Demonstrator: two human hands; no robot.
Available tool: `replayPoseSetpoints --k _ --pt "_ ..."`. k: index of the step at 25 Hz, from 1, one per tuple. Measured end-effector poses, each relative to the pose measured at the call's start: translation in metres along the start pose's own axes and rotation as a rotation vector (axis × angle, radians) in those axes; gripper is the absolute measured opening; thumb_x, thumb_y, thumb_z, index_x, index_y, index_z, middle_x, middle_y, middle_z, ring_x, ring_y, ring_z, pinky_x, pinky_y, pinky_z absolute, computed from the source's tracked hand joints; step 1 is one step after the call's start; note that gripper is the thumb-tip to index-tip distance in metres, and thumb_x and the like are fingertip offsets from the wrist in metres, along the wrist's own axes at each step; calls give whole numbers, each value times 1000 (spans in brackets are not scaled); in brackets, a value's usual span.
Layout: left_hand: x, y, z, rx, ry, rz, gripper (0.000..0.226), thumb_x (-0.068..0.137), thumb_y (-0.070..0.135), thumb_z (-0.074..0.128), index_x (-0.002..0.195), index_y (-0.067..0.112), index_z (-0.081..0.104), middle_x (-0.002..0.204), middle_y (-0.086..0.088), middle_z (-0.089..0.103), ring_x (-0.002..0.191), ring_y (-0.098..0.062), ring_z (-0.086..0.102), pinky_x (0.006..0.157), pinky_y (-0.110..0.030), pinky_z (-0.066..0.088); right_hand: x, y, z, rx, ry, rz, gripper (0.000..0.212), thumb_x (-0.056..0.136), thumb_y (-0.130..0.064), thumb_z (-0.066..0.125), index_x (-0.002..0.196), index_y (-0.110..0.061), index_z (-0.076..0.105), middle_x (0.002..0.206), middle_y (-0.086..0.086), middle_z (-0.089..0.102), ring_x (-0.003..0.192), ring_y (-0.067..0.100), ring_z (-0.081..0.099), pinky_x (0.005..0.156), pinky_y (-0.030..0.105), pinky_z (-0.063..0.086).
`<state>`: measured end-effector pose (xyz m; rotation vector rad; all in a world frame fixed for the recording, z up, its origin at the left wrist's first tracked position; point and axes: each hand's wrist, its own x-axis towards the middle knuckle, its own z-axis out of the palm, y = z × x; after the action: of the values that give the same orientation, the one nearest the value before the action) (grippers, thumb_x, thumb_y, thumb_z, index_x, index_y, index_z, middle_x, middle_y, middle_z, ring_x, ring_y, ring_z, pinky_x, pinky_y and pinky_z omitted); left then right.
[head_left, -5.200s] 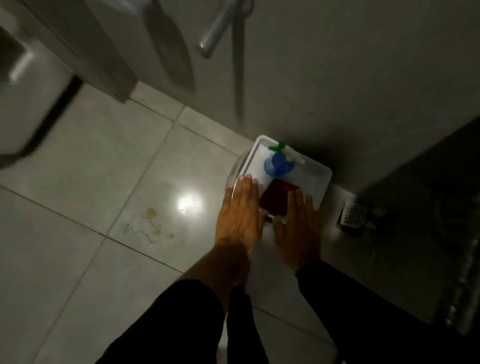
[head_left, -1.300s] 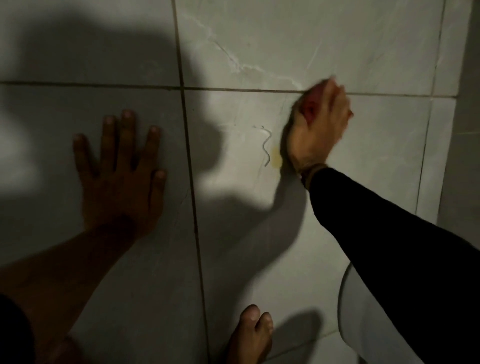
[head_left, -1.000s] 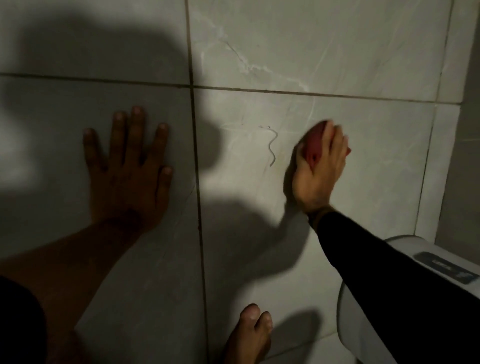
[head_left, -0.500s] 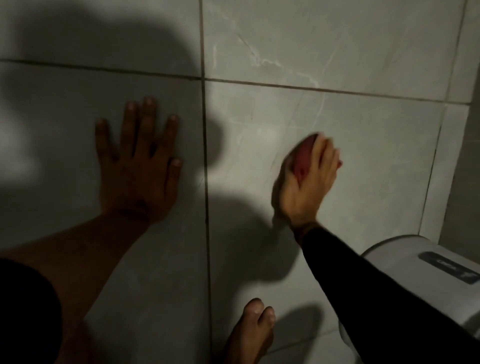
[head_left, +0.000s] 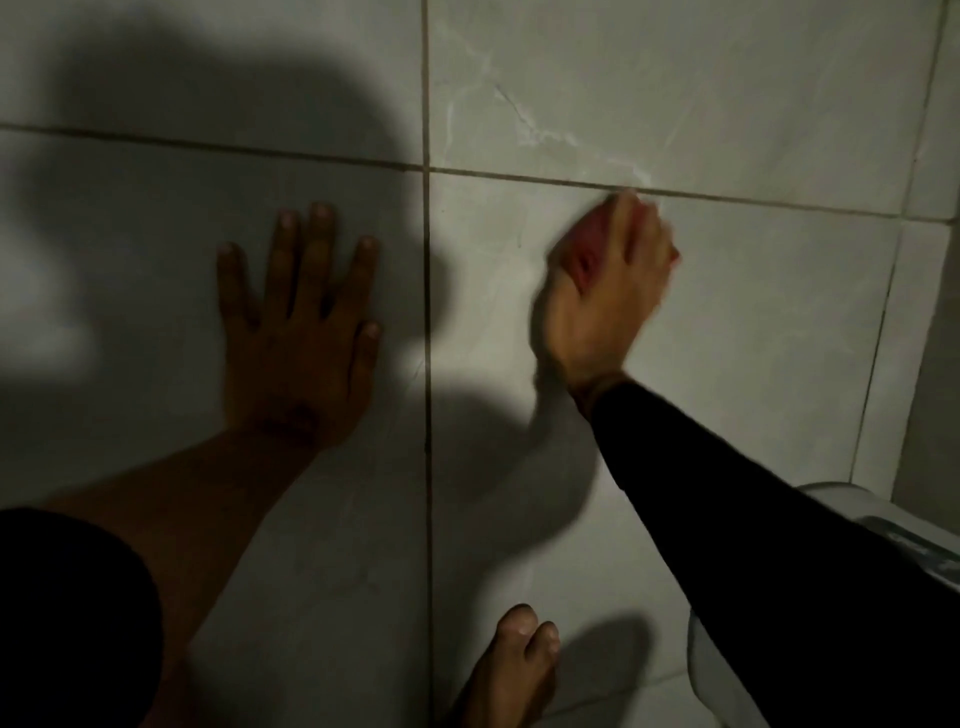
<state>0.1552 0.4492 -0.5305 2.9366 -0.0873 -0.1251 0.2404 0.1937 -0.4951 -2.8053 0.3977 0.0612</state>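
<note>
My left hand (head_left: 298, 322) lies flat on the grey floor tile (head_left: 753, 322), fingers straight and spread, in shadow. My right hand (head_left: 608, 291) grips a red cloth or sponge (head_left: 589, 249) and presses it against the tile just below a horizontal grout line (head_left: 779, 202). The hand is motion-blurred. Most of the red thing is hidden under my fingers.
A vertical grout line (head_left: 427, 415) runs between my hands. My bare foot (head_left: 514, 670) stands at the bottom centre. A white container (head_left: 727, 691) sits at the lower right under my black sleeve. A wall edge (head_left: 940, 312) rises at the far right.
My right hand with the red thing has slid up the tile to the grout line after moving down. The squiggly stain seen a second ago no longer shows. My left hand stays planted.
</note>
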Motion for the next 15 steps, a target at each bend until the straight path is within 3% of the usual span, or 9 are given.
replayPoseSetpoints --k 2,5,7,10,13,15 --pt "0 -2 1 0 0 0 73 106 45 34 175 27 17 183 -15 9 169 -41 12 129 -72 3 -5 -38 21 -22 -19 -237 95 79 -34 64 166 -10 35 174 23 29 163 48 23 133 66 15" --pt "1 0 -1 1 -16 -8 72 106 45 35 174 27 19 183 -16 11 169 -41 13 129 -72 5 -90 -26 16 -79 -234 -490 88 89 -41 66 167 -15 35 176 19 27 166 43 19 132 66 15" --pt "0 2 -3 13 -14 -5 73 106 44 36 174 26 20 183 -16 11 169 -41 13 129 -72 5 -120 0 -4 -115 -287 -550 88 90 -50 66 166 -17 37 174 20 32 163 46 24 130 68 22" --pt "-1 1 -2 5 -4 7 72 106 44 35 174 26 21 183 -16 12 169 -41 13 129 -72 4 -80 -19 8 -113 -301 -626 85 92 -50 64 166 -18 38 174 18 32 164 43 23 135 59 15" --pt "-1 0 -1 -8 -6 0 73 106 44 35 174 27 19 183 -15 11 169 -41 12 129 -72 3 -1 -42 18 -57 -203 -618 88 83 -44 62 165 -21 40 174 12 35 163 37 27 131 51 21" --pt "0 0 -1 -12 -12 3 73 106 45 34 175 26 18 183 -16 9 169 -42 12 129 -73 3 29 -7 3 -40 -115 -518 90 79 -35 65 164 -16 42 171 17 40 159 41 34 128 53 27"
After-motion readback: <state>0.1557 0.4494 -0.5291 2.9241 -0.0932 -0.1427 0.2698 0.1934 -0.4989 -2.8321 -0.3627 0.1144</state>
